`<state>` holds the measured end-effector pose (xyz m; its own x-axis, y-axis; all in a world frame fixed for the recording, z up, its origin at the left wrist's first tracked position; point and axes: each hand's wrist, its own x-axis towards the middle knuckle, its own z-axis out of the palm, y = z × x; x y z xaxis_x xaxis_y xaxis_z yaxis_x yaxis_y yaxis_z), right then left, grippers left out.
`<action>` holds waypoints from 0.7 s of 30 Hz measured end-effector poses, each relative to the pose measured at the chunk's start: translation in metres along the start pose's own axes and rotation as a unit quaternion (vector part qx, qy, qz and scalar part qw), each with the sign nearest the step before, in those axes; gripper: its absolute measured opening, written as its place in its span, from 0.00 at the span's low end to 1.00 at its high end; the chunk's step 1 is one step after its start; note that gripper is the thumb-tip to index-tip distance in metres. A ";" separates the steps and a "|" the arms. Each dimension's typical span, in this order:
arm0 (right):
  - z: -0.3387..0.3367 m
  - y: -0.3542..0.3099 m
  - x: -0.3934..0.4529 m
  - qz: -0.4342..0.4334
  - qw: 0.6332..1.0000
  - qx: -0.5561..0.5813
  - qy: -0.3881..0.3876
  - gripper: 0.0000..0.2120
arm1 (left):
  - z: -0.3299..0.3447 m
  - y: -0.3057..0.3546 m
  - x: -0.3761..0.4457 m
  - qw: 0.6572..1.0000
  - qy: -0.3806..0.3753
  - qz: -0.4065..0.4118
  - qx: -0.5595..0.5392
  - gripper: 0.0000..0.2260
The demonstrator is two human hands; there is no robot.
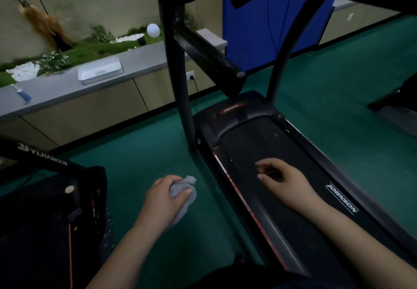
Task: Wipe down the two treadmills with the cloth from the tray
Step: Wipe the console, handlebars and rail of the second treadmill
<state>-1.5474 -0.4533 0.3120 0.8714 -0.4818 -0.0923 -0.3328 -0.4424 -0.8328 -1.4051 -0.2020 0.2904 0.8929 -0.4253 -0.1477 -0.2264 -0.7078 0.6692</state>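
Note:
My left hand point(163, 195) grips a crumpled grey cloth point(184, 195) over the green floor, just left of the black Johnson treadmill point(248, 128). My right hand point(281, 177) hovers over that treadmill's belt with its fingers loosely curled and holds nothing. The treadmill's uprights and handlebars rise in front of me. A second dark machine point(45, 198), partly visible, stands at the lower left. A white tray point(100, 71) sits on the grey counter at the back left.
A blue spray bottle point(22, 93) lies on the grey counter point(56, 90), with plants and a white globe lamp behind. A power cord runs from a wall socket point(190, 76) down to the floor. Another machine's base point(392, 101) shows at the right edge.

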 end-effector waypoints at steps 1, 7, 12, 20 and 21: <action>-0.007 -0.006 0.016 -0.016 1.000 0.007 0.011 0.12 | -0.002 0.010 0.013 1.000 0.014 0.005 -0.008 0.12; -0.024 -0.046 0.086 -0.087 0.991 0.067 0.082 0.15 | -0.008 0.054 0.059 0.991 0.067 0.047 -0.103 0.09; -0.024 -0.072 0.127 -0.106 0.976 0.098 0.164 0.17 | -0.022 0.088 0.102 0.942 0.099 0.037 -0.318 0.06; -0.016 -0.092 0.162 -0.110 0.970 0.058 0.209 0.17 | -0.085 0.156 0.227 0.907 0.188 0.247 -0.285 0.08; -0.017 -0.094 0.162 -0.110 0.970 0.056 0.211 0.17 | -0.089 0.162 0.252 0.907 0.195 0.293 -0.230 0.09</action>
<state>-1.3808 -0.5029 0.3841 0.6836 -0.6627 0.3060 -0.0945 -0.4960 -0.8632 -1.1819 -0.3739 0.4259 0.7620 -0.3568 0.5404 -0.6003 -0.0760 0.7962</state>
